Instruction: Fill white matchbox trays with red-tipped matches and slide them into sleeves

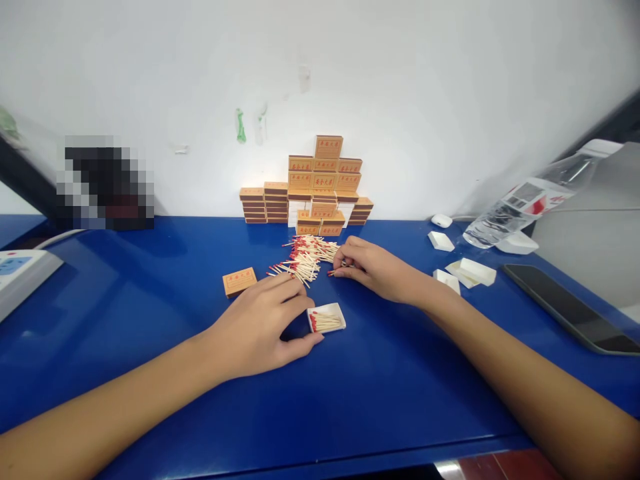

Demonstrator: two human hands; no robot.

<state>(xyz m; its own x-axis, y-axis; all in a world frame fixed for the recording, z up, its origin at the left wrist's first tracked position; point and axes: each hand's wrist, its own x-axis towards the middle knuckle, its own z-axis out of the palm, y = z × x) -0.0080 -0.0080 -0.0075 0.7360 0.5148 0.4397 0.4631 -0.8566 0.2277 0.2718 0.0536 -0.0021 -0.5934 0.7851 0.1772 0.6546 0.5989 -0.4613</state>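
1. Stretching beneath everything else, the blue table point(400, 393) carried all the work
2. At its back rose a stack of matchboxes point(325, 181), stepped, with orange labels and a single box on top
3. A clear bottle point(540, 190) was at the far right, behind a dark phone point(565, 303) lying flat
4. The left hand point(270, 320) had its thumb and forefinger spread apart around the left end of a small tray point(334, 309); whether they pressed on it could not be told
5. The right hand point(367, 267) was pinching matches point(331, 273) between thumb and fingertips, their number hidden
6. A loose heap point(307, 253) lay before the stack, just beside the right hand
7. White boxes point(480, 272) lay near the phone
8. A lone matchbox point(239, 282) rested just beyond the left hand
9. Inside the small tray, matchsticks point(325, 323) lay with red heads leftward
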